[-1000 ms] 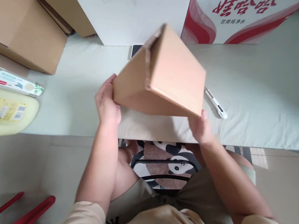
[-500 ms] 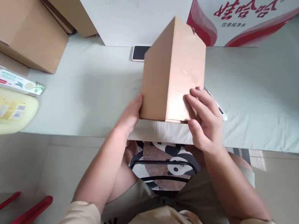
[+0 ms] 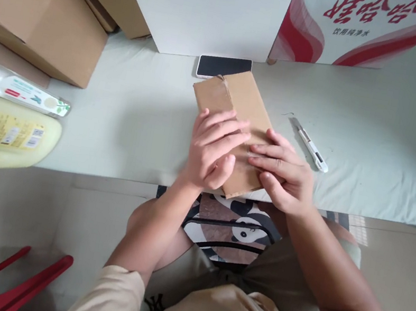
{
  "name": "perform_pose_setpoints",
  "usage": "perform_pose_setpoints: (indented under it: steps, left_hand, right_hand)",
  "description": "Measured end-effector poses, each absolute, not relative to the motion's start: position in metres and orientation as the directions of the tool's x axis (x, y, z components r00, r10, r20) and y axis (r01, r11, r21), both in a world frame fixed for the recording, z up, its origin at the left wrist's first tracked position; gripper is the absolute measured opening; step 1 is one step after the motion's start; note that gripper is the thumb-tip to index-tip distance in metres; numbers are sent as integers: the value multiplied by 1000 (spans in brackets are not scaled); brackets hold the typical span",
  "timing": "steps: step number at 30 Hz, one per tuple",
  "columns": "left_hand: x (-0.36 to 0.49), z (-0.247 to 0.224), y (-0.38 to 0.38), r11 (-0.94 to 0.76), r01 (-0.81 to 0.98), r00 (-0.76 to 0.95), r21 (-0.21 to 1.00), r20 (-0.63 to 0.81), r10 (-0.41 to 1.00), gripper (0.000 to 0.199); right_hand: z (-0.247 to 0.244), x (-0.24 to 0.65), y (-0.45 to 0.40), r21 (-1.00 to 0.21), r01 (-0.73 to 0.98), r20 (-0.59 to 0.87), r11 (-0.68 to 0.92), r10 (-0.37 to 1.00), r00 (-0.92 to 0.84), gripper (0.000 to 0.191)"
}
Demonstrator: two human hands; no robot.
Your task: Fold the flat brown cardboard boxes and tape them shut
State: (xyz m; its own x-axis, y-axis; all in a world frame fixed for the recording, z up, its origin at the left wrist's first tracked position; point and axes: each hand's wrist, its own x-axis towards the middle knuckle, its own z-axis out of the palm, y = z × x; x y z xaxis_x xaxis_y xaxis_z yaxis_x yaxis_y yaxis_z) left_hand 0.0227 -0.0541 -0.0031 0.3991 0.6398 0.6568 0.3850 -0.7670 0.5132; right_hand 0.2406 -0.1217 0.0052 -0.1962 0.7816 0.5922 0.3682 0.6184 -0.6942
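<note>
A brown cardboard box point(image 3: 248, 95) lies tilted at the front edge of the cloth-covered table, its top facing me. My left hand point(image 3: 213, 148) rests on its left part, fingers spread across the cardboard. On the right side of the box, my right hand point(image 3: 283, 171) lies with its fingers apart on the surface. Neither hand is wrapped round anything. A white utility knife point(image 3: 310, 145) lies on the cloth to the right of the box. Behind the box is a dark-screened phone point(image 3: 223, 67).
White cartons point(image 3: 213, 11) stand at the back, one with red printing point(image 3: 370, 34). Brown boxes point(image 3: 43, 14), a clear bottle point(image 3: 22, 89) and a yellow jug point(image 3: 6, 136) are at the left. Below, a red object point(image 3: 32, 283) is near the floor.
The box has been lowered and turned onto another side. My left hand has moved from its left side onto its top. More of the phone and knife shows.
</note>
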Motion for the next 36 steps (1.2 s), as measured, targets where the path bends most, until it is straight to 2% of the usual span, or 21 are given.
perform_pose_setpoints:
  steps: [2,4,6,7,9,11,13,15,17,19,21,22,24,25,27,29,32,36]
  left_hand:
    - [25,-6,-54,-769,405,408,494,655,636,66]
    - [26,-10,-54,-776,404,380,484,683,624,66]
    - [26,-14,-55,-796,390,339,463,732,592,61]
    - [26,-16,-55,-806,388,321,447,754,573,58]
    - [27,-18,-56,-814,400,291,421,783,549,53]
    - [29,-19,-57,-815,404,260,416,802,538,48]
    - [30,-19,-56,-817,392,229,423,815,532,42]
    - [31,-20,-55,-823,377,222,424,822,525,36]
    - [32,-20,-55,-823,379,229,423,819,526,34]
    - [32,-20,-55,-821,383,232,424,816,530,33]
    - [33,-19,-56,-819,383,229,426,815,532,33]
    - [33,-19,-57,-819,384,228,426,816,531,32]
    - [34,-17,-58,-818,391,227,422,818,529,32]
    - [35,-17,-58,-816,400,229,417,816,530,32]
    - [36,-15,-59,-811,414,232,414,813,534,33]
    - [37,-14,-59,-810,410,225,420,814,536,33]
    - [39,-13,-61,-814,387,199,432,824,531,32]
    - [43,-14,-64,-810,397,198,432,821,535,34]
  right_hand:
    - [6,241,-123,-697,343,605,630,773,-190,31]
    - [4,249,-123,-726,361,596,586,797,-94,33]
    - [-2,266,-120,-765,481,533,428,840,100,34]
    - [-6,277,-117,-765,572,480,297,854,198,33]
    - [-16,299,-110,-664,747,346,-26,875,338,36]
    - [-26,318,-103,-459,843,181,-281,899,398,46]
    - [-31,328,-100,-291,874,58,-388,905,421,46]
    - [-31,332,-99,-235,875,0,-424,900,436,42]
    - [-25,330,-102,-283,843,-26,-457,883,469,46]
    - [-17,327,-105,-450,752,-80,-481,861,503,58]
    - [-8,323,-109,-725,538,-124,-431,850,513,68]
    - [-4,321,-112,-853,384,-129,-354,856,501,68]
    - [3,317,-116,-986,95,-77,-138,877,474,55]
    - [7,315,-118,-999,2,-28,-33,885,464,46]
    - [13,314,-122,-989,-78,75,123,889,451,34]
    - [21,312,-123,-968,-86,172,235,873,457,34]
    - [37,304,-119,-942,-21,294,334,855,428,29]
    - [61,276,-113,-922,116,387,370,857,341,26]
